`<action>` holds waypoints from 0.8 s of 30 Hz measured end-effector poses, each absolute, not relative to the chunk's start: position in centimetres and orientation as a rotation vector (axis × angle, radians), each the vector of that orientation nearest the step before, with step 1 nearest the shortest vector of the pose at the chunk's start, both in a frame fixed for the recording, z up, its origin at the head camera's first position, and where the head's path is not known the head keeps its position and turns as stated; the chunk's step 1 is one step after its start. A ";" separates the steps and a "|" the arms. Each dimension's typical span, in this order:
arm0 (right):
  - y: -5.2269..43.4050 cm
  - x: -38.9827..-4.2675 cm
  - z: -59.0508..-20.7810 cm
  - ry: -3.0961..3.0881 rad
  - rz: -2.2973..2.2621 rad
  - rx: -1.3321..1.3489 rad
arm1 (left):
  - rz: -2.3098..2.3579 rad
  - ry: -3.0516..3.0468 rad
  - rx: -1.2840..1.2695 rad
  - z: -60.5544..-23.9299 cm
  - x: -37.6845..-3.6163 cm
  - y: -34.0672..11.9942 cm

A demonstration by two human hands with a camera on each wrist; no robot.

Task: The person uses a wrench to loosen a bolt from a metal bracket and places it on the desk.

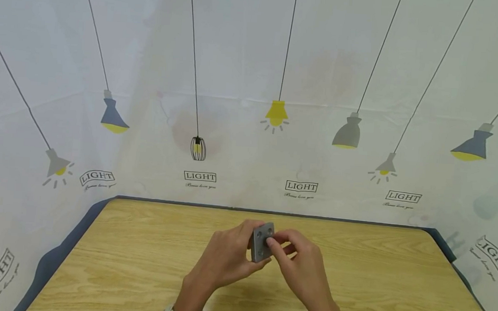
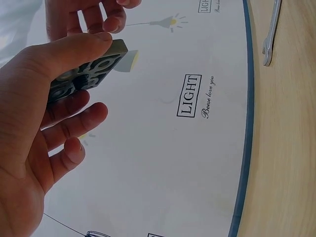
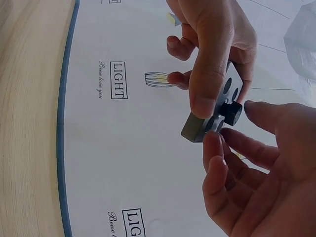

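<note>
The left hand grips the small grey metal plate by its edges above the desk, the right hand pinching its black knob; rigid, probably dense, smooth-faced, so edges give the surest hold.

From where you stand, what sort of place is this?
Probably a small makeshift work corner, not a real workshop. A plain wooden table is fenced by a white curtain printed with lamps. Over it, two hands hold a small gray metal plate, and a wrench lies on the table.
</note>
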State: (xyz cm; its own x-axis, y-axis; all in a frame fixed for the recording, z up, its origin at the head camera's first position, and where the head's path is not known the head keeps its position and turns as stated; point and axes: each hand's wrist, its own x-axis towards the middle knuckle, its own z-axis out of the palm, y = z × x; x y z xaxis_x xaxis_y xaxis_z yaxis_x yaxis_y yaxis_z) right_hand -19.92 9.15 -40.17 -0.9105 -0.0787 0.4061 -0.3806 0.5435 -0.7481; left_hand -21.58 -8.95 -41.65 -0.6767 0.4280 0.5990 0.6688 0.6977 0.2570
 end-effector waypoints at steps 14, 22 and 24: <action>9.0 -19.8 -40.2 -2.489 1.288 0.379 | -0.593 -2.398 -0.842 -41.6 -21.5 -8.9; 9.0 -19.8 -40.2 -2.501 1.261 0.393 | -0.586 -2.406 -0.837 -41.5 -21.5 -8.9; 9.0 -19.8 -40.1 -2.501 1.253 0.398 | -0.590 -2.413 -0.835 -41.5 -21.5 -8.9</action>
State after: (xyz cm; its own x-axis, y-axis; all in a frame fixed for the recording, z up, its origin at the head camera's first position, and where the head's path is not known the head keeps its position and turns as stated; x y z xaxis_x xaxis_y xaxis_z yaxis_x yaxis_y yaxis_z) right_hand -19.79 8.99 -40.12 -0.9116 -0.1054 0.3973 -0.3814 0.5773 -0.7220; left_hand -21.47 -8.91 -41.48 -0.6776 0.4360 0.5923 0.6601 0.7155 0.2285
